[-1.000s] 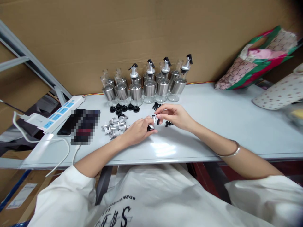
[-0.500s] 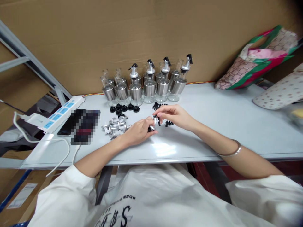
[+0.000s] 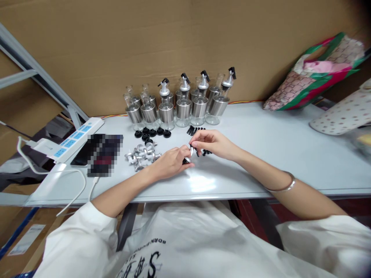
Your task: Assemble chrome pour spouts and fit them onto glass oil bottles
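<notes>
My left hand (image 3: 171, 162) rests on the pale table (image 3: 261, 154) with its fingers closed round a small silver pourer spout (image 3: 189, 153) that has a black base. My right hand (image 3: 213, 143) pinches a small black part against the top of that spout. Both hands meet at the table's middle. A heap of silver spouts (image 3: 140, 153) lies just left of my left hand. Black rubber rings (image 3: 150, 133) and small black caps (image 3: 194, 130) lie behind the hands.
Glass and steel oil bottles (image 3: 179, 104) stand in rows against the cardboard wall, some fitted with spouts. A white power strip (image 3: 71, 139) and a phone (image 3: 101, 152) lie at the left. Patterned bags (image 3: 313, 73) sit at the right.
Both hands have shifted slightly right and nearer together around the spout. Nothing else has moved.
</notes>
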Motion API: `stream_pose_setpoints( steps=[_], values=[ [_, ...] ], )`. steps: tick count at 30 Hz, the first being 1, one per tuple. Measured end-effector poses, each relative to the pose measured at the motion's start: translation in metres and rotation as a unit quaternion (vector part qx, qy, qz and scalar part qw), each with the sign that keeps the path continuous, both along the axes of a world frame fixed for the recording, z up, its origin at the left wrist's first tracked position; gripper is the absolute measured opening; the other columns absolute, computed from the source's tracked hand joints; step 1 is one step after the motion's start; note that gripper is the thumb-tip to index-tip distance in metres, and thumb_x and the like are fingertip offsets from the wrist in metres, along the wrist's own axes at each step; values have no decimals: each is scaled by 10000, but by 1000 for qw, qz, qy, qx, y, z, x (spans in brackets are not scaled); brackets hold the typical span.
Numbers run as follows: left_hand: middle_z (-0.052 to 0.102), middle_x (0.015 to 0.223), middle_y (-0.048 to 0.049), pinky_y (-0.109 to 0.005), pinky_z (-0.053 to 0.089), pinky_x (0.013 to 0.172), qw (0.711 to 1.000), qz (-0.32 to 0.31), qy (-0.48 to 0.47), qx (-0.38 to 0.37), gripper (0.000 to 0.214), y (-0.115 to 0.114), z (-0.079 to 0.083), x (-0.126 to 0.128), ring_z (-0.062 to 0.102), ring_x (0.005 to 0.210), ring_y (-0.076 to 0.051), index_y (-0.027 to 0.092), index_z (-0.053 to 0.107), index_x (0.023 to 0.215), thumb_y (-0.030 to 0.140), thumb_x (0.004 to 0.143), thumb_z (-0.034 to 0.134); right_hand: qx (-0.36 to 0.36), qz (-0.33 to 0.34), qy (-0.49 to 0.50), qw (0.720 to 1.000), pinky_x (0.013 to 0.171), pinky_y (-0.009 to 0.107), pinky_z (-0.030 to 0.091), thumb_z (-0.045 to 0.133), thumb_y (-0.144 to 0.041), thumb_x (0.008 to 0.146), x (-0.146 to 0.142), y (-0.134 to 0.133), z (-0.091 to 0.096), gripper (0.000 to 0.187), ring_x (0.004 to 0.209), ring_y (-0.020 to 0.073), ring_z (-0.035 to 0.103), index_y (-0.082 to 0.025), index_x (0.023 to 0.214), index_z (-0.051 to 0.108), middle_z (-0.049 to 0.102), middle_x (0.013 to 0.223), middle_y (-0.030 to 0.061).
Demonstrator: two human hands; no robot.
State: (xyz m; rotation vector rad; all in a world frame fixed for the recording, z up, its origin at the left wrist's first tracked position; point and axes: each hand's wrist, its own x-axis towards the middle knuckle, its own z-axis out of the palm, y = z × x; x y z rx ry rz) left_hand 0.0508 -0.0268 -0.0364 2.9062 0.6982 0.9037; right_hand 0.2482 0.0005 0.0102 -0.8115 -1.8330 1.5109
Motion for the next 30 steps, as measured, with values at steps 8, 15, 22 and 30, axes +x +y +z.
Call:
stream_pose_setpoints(
  steps=[8,15,22,30],
  values=[
    [542,879,-39,-283,484,612,1000,-5,-7,18,177,-1,-1,1,549,667,-122,206,276,973,363,953,357,-54,49,5,997,589,238,463,737,-307,689,8,4,3,234,557,80,581,-128,815,656,657,672,-9],
    [556,842,-47,-314,502,680,999,-20,41,-4,211,-2,-3,2,592,732,-147,188,321,940,398,958,320,-81,122,-73,987,652,249,496,779,-203,605,19,11,5,360,625,96,610,-147,953,704,682,686,-12],
    [574,876,-62,-284,483,619,1000,-20,22,7,213,-2,-2,0,581,672,-136,195,297,962,402,949,344,-46,118,-73,989,622,238,495,786,-226,596,17,12,3,325,618,97,604,-139,897,698,678,689,-6],
    [582,819,-32,-261,468,578,999,-36,18,36,260,-4,-2,1,569,619,-121,195,269,1019,440,949,322,-33,138,-94,985,636,244,479,792,-235,589,15,11,1,282,640,108,601,-121,832,705,684,727,17]
  ],
)
